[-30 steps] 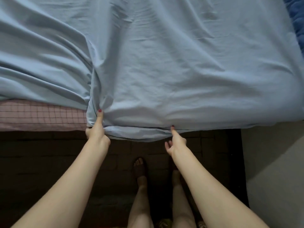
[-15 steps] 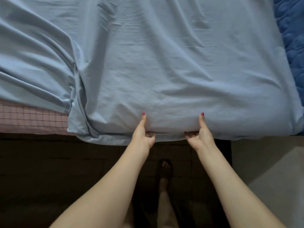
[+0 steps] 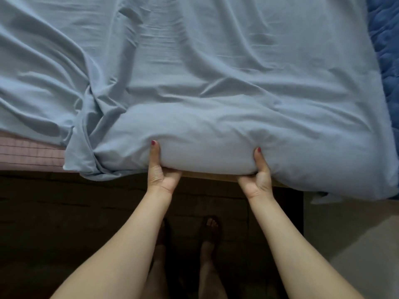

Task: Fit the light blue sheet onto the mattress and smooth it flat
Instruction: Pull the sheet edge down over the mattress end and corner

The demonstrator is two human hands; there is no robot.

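Note:
The light blue sheet (image 3: 216, 72) covers most of the mattress and lies wrinkled, with a bunched fold at the left near edge. A strip of the pink checked mattress (image 3: 30, 153) shows bare at the left. My left hand (image 3: 160, 169) grips the sheet-covered near edge, thumb on top and fingers hidden underneath. About a forearm's length to its right, my right hand (image 3: 257, 176) grips the same edge the same way. The edge between my hands is raised, and a wooden board (image 3: 207, 175) shows under it.
A dark blue quilted cover (image 3: 386, 50) lies along the bed's right side. The dark bed frame (image 3: 64, 201) runs below the mattress edge. My bare feet (image 3: 209, 229) stand on dark floor, with paler floor (image 3: 356, 244) at the right.
Both hands moved right along the near edge, from the bunched fold to the middle part, then took hold of it and lifted it, exposing the board beneath.

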